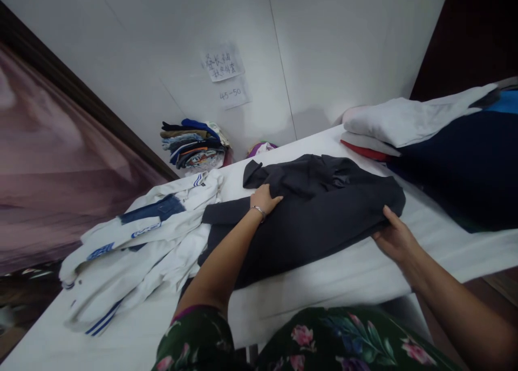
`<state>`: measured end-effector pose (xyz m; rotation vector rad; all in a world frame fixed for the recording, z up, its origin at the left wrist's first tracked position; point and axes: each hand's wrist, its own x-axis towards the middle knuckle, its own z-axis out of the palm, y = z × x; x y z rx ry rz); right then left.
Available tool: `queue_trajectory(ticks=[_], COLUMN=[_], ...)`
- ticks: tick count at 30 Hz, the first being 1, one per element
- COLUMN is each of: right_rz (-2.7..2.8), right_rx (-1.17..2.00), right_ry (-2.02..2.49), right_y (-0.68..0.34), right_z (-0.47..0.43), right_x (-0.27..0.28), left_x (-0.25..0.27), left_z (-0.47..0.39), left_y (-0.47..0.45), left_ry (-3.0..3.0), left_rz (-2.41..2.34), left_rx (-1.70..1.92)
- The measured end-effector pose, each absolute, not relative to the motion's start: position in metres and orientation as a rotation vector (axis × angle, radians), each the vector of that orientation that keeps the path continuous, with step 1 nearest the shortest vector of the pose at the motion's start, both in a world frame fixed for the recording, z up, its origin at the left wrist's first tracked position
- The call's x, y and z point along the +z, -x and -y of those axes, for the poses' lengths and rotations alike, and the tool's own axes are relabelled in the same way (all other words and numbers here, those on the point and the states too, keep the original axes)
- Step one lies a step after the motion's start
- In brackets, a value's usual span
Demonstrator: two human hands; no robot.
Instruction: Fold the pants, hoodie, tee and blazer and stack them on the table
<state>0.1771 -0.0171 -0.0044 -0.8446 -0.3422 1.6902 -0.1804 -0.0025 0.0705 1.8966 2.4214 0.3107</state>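
A dark grey long-sleeved jacket (311,214) lies spread on the white-covered table, its fabric bunched toward the far side. My left hand (265,197), with a bracelet at the wrist, is closed on the cloth near the jacket's left part; its thumb points right and the fingers are mostly hidden. At the right end, my right hand (394,233) pinches the jacket's near edge, thumb on top and fingers underneath. One dark sleeve (226,211) stretches left beneath my left forearm.
White jackets with blue stripes and a denim piece (156,209) lie at left. Folded clothes (196,144) are stacked by the wall. A pile with white (404,120) and navy garments (465,166) stands at right. Handwritten papers (223,63) hang on the wall.
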Motion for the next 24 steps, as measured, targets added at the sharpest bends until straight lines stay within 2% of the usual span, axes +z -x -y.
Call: queue_trajectory(ticks=[3, 6, 13, 19, 24], right_rz=[0.322, 0.297, 0.335, 0.332, 0.303], right_rx=[1.695, 1.695, 1.708, 1.712, 1.737], right_ry=[0.857, 0.880, 0.885, 0.884, 0.860], right_y=[-0.175, -0.175, -0.176, -0.174, -0.175], right_z=[0.016, 0.016, 0.016, 0.014, 0.014], right_x=[-0.002, -0.002, -0.010, -0.014, -0.013], left_x=[0.061, 0.061, 0.090, 0.100, 0.072], left_z=[-0.003, -0.021, -0.065, -0.109, -0.139], left_y=[0.196, 0.211, 0.215, 0.176, 0.156], left_ry=[-1.781, -1.565, -1.578, -1.962, -1.946], left_rz=[-2.619, -2.614, -2.693, -2.401, -2.265], left_rx=[0.196, 0.171, 0.409, 0.468, 0.198])
